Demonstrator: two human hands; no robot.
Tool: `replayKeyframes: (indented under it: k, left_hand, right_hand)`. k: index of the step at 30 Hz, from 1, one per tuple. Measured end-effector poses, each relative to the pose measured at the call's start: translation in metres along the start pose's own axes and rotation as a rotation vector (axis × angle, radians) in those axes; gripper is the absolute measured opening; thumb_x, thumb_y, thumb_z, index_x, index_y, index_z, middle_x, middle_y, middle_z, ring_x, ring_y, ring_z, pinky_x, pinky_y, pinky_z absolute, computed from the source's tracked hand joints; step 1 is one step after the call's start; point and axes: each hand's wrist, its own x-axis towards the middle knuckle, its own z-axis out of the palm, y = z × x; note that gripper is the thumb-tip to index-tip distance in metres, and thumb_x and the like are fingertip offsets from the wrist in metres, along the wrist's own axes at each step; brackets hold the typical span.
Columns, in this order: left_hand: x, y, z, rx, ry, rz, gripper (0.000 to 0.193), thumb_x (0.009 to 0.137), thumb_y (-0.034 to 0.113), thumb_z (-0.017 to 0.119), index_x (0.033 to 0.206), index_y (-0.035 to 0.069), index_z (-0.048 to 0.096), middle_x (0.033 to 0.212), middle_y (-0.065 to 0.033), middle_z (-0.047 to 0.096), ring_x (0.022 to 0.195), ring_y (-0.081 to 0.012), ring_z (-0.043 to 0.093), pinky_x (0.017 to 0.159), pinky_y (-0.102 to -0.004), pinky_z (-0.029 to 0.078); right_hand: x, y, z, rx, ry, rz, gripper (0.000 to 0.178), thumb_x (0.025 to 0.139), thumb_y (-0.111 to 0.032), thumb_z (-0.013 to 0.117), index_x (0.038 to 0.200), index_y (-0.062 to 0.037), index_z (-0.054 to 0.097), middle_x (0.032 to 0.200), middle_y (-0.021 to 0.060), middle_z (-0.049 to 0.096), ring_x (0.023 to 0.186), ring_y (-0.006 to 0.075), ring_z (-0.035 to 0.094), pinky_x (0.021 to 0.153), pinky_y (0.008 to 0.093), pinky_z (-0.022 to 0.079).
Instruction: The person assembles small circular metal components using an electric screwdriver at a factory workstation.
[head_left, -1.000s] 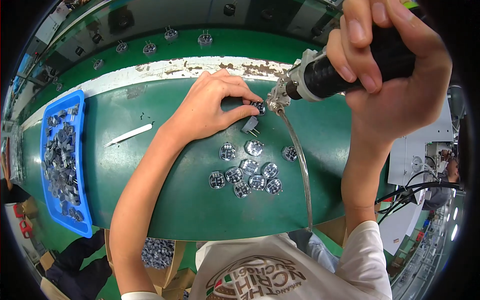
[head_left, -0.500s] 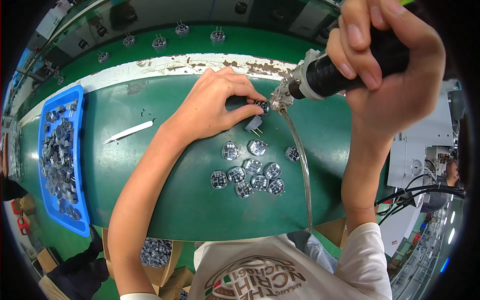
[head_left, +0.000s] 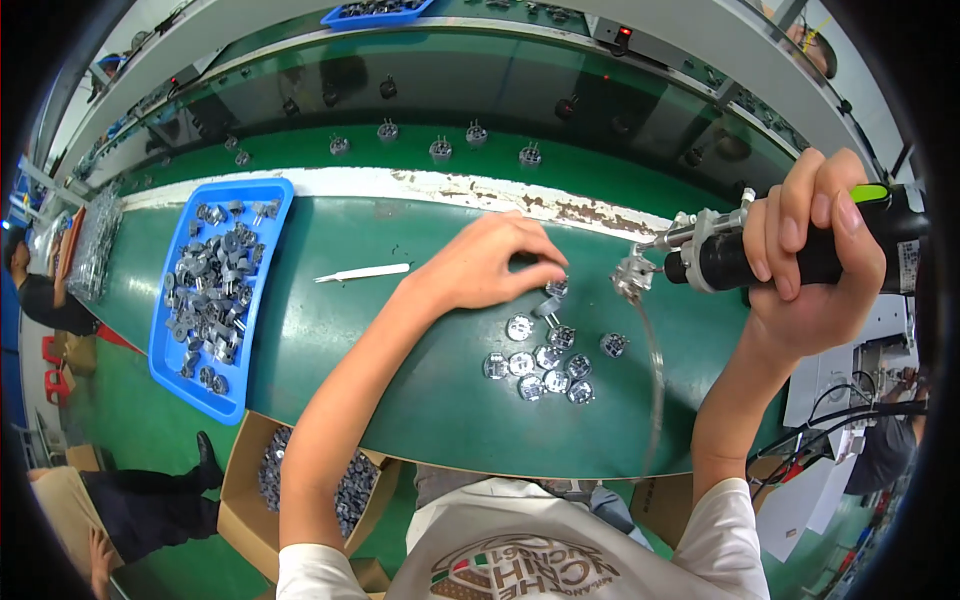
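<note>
My left hand point(head_left: 492, 262) pinches a small round plug part point(head_left: 558, 287) against the green bench between thumb and fingertips. My right hand point(head_left: 815, 240) is closed around a black powered screwdriver point(head_left: 722, 262), lying nearly level with its tip toward the left. Its metal nozzle head point(head_left: 633, 274) stands a short way right of the pinched part, not touching it. A clear hose point(head_left: 655, 360) hangs from that head. Just below my left fingertips lies a grey plug piece point(head_left: 547, 307). Several round parts with exposed circuitry point(head_left: 548, 357) are grouped nearer me, and a single one point(head_left: 613, 345) sits apart.
White tweezers point(head_left: 365, 272) lie left of my forearm. A blue tray point(head_left: 270, 260) of grey plug parts stands at the bench's left. Beyond a worn white ledge point(head_left: 440, 187), plugs point(head_left: 440, 149) rest on a green strip. A carton point(head_left: 240, 478) of parts stands below the bench.
The screwdriver's head has drawn back to the right from the part in my left hand. My left hand still pinches the part. The whole view has shifted, showing more of the far side.
</note>
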Motion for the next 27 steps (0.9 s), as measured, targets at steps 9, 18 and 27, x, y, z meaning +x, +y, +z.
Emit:
replayKeyframes:
  k: [9, 18, 27]
  left_hand:
    - [0.086, -0.050, 0.000, 0.580, 0.507, -0.441, 0.038, 0.077, 0.034, 0.085, 0.100, 0.006, 0.077, 0.097, -0.0144, 0.072, 0.092, -0.0360, 0.068, 0.082, -0.0474, 0.054]
    - [0.045, -0.007, 0.013, 0.188, 0.066, -0.101, 0.039, 0.076, 0.019, 0.087, 0.110, 0.007, 0.074, 0.103, -0.0072, 0.072, 0.107, -0.0283, 0.060, 0.099, -0.0411, 0.048]
    - [0.016, -0.009, 0.026, 0.076, 0.085, -0.041, 0.034, 0.075, 0.022, 0.088, 0.104, 0.011, 0.075, 0.109, 0.0009, 0.073, 0.109, -0.0235, 0.058, 0.099, -0.0391, 0.040]
  right_hand:
    - [0.003, 0.007, 0.005, -0.115, 0.121, 0.029, 0.019, 0.102, -0.018, 0.046, 0.091, -0.0021, 0.046, 0.077, 0.0108, 0.052, 0.039, 0.0050, 0.030, 0.043, 0.0232, 0.036]
    - [0.006, 0.010, 0.001, -0.151, 0.107, -0.009, 0.022, 0.102, -0.021, 0.044, 0.093, -0.0015, 0.048, 0.079, 0.0135, 0.053, 0.039, 0.0060, 0.030, 0.043, 0.0243, 0.035]
    - [0.002, 0.037, 0.021, -0.065, 0.024, 0.049, 0.024, 0.103, -0.022, 0.042, 0.092, -0.0016, 0.048, 0.080, 0.0138, 0.053, 0.039, 0.0067, 0.031, 0.044, 0.0251, 0.036]
